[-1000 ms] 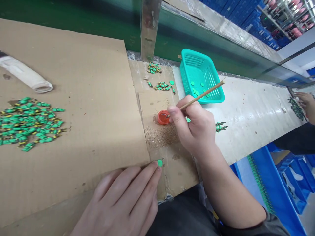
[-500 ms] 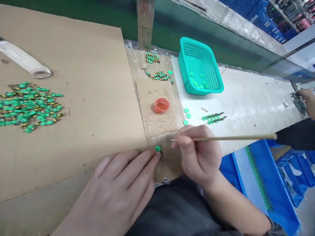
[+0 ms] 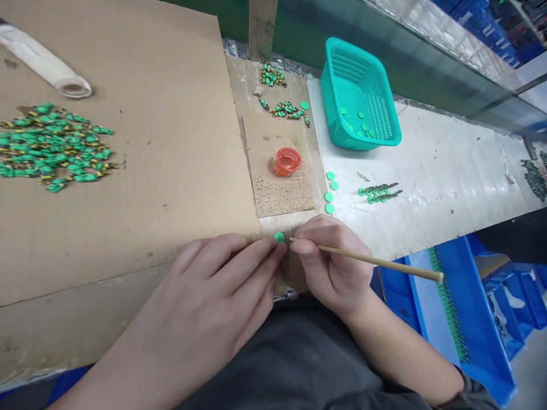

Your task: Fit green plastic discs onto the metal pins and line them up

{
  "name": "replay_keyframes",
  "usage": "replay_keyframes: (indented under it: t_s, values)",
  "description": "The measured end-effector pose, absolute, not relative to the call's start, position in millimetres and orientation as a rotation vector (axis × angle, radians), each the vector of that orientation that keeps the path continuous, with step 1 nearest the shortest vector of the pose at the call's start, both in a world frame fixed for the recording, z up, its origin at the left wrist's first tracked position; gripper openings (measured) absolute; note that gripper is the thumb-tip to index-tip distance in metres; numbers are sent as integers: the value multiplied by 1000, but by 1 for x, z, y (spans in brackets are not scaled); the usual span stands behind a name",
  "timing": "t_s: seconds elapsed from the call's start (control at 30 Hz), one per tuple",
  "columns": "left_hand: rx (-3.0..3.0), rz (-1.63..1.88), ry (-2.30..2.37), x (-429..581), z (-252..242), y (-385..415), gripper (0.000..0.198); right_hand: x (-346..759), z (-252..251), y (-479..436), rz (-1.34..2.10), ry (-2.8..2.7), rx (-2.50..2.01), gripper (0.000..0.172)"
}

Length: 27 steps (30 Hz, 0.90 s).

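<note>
Wooden stick (image 3: 376, 262) pinched in the right hand (image 3: 331, 265), its tip at a small green disc (image 3: 279, 237) — the left hand (image 3: 213, 302) lies flat, fingertips pressing that disc against the cardboard (image 3: 128, 188). Beyond stands a red cup (image 3: 287, 161), farther off a teal basket (image 3: 361, 97).

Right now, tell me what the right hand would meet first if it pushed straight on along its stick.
The right hand's stick tip sits at the green disc, so that comes first; whether they touch is unclear. Just beyond lie the left hand's fingertips.
</note>
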<state>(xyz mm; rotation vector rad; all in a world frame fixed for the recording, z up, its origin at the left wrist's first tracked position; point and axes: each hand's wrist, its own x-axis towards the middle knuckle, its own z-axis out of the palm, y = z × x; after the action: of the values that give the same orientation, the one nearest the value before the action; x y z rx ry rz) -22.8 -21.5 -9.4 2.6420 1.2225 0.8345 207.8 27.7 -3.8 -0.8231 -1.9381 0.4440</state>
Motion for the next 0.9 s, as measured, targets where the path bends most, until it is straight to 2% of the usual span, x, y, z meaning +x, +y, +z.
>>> replay_keyframes:
  t_s: [0.63,0.9]
  values:
    - [2591,843,1241,-23,-8,-22,46,208,-4,27,439,-1978,-872,25]
    - [2627,824,1240,-23,-8,-23,41,209,-4,27,442,-1985,-876,24]
